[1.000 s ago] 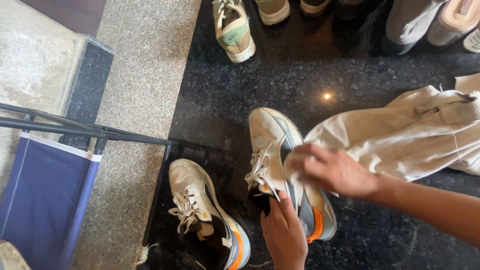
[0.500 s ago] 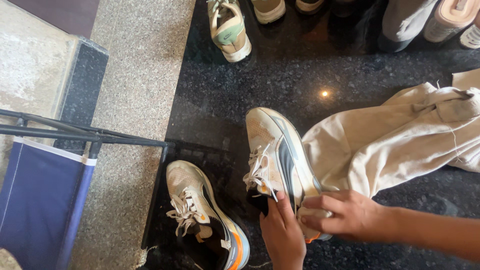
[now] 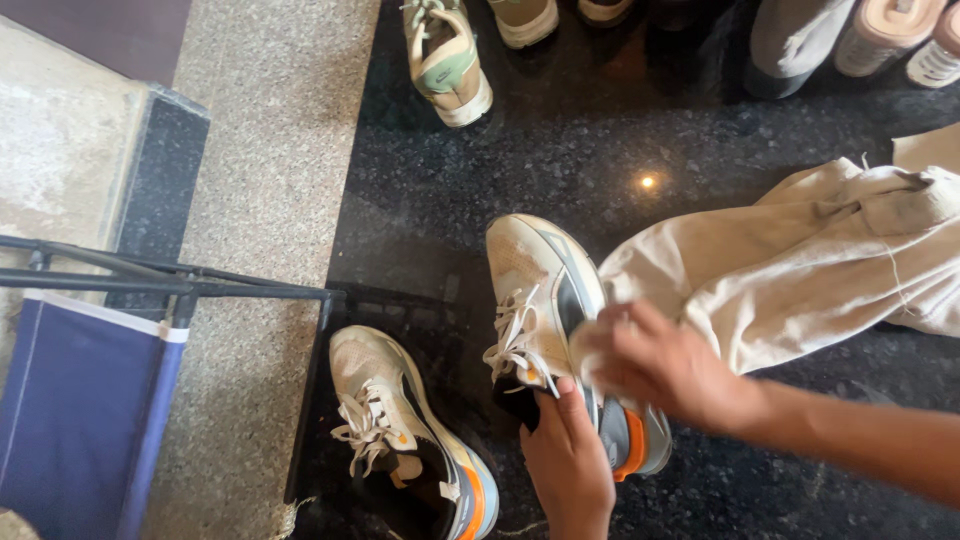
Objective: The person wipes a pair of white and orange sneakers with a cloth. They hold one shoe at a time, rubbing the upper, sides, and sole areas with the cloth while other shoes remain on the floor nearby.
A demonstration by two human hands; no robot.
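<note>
A cream and grey sneaker with orange heel trim (image 3: 545,290) lies on the black polished floor. My left hand (image 3: 566,462) grips it at the tongue and collar. My right hand (image 3: 668,368), blurred by motion, presses a bunched end of a beige cloth (image 3: 800,270) against the sneaker's right side. The cloth trails off to the right across the floor. The matching second sneaker (image 3: 400,430) rests to the left, laces loose, with no hand on it.
A dark metal frame with blue fabric (image 3: 80,400) stands at the left on a speckled grey stone strip (image 3: 260,200). A green-trimmed sneaker (image 3: 445,60) and several other shoes (image 3: 850,40) line the far edge.
My right hand with the cloth slid down toward the sneaker's heel, then back up to its middle. My left hand keeps its hold on the sneaker.
</note>
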